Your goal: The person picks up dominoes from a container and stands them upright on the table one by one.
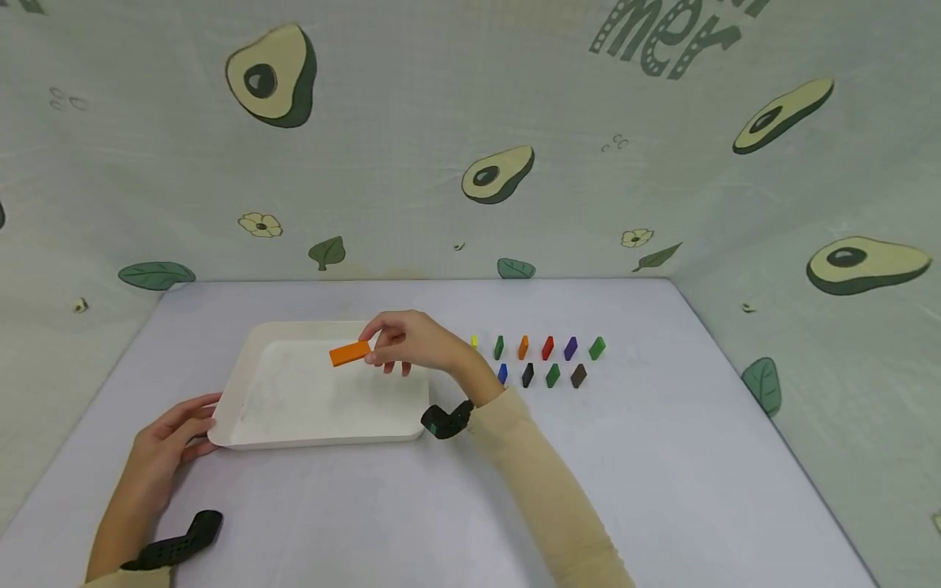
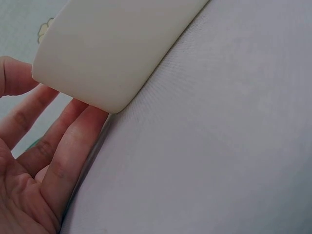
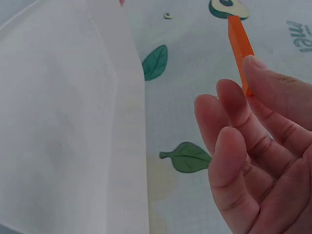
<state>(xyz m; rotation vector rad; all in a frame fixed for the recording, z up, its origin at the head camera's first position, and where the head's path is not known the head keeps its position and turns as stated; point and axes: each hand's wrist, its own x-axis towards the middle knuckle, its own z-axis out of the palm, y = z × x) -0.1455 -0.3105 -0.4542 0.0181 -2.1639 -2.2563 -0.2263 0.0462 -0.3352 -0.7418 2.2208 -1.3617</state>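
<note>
My right hand (image 1: 412, 339) pinches an orange rectangular block (image 1: 350, 353) by one end, between thumb and fingers, above the white tray (image 1: 316, 443). In the right wrist view the block (image 3: 240, 48) sticks up past the thumb tip, and the other fingers curl loosely below it. At the tray's near left corner my left hand (image 1: 165, 437) rests its fingers against the outer side. The left wrist view shows these fairly straight fingers (image 2: 73, 151) touching the tray's wall (image 2: 107, 53), their tips partly hidden behind it.
Right of the tray stand two rows of small upright blocks, among them a red block (image 1: 547, 348), a purple block (image 1: 571, 349), a black block (image 1: 528, 375) and a brown block (image 1: 578, 376). A pale cloth covers the table (image 1: 698, 457); a printed avocado curtain (image 1: 397, 163) hangs behind.
</note>
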